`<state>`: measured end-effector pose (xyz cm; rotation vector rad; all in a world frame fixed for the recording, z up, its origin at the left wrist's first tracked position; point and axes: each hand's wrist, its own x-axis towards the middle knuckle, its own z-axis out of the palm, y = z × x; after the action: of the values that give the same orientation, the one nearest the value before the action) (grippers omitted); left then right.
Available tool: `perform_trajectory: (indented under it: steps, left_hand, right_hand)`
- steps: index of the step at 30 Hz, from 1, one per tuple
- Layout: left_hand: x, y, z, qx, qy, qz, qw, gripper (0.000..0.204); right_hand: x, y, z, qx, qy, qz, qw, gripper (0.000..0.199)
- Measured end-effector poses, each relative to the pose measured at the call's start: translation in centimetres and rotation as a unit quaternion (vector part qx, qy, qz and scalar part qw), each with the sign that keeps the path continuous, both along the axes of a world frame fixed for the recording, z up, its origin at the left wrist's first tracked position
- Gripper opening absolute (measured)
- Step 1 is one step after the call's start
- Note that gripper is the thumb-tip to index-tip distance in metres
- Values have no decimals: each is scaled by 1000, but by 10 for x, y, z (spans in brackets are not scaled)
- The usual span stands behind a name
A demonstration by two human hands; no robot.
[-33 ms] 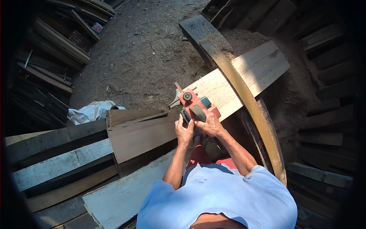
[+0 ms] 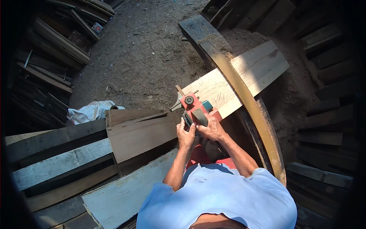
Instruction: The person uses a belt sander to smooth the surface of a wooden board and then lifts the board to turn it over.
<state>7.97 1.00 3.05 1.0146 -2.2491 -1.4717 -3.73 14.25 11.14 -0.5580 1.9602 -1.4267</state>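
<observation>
A red electric hand planer (image 2: 197,110) with a black knob and a teal motor end is over the near left end of a pale wooden board (image 2: 221,91). My right hand (image 2: 212,129) is closed round the planer's rear part, by its dark handle. My left hand (image 2: 185,133) presses its fingers to the black side of the tool, the thumb close to my right hand. What the left fingertips touch is partly hidden. The planer's underside does not show. Across the board runs a long yellowish-brown beam (image 2: 244,84).
Stacked planks (image 2: 63,164) lie to my left, with a pale, worn board (image 2: 129,194) nearest me. A white sack (image 2: 91,112) rests behind them. More timber (image 2: 320,138) lines the right. Shavings cover the dirt floor (image 2: 129,57).
The planer and both hands have shifted slightly right and toward me. The board and beam stay practically in place.
</observation>
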Motion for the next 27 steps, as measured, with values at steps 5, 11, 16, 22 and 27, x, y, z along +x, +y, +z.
perform_trajectory:
  steps: [5, 11, 16, 22, 27]
  left_hand:
    - [57, 68, 27, 6, -45, -39, 998, 75]
    - [42, 46, 7, 25, -33, -11, 999, 78]
    - [-8, -19, -3, 9, -8, 8, 1000, 77]
    - [-75, -110, -22, 36, 95, 22, 995, 59]
    - [-87, -103, 5, 105, 132, 5, 986, 45]
  right_hand:
    - [54, 67, 16, 56, -61, 8, 997, 37]
    - [41, 46, 4, 25, -18, 7, 1000, 38]
    - [-8, -18, 5, 25, -1, 3, 1000, 38]
    - [-70, -106, -15, -10, 69, -5, 998, 45]
    - [-74, -106, -2, 24, 18, -10, 999, 45]
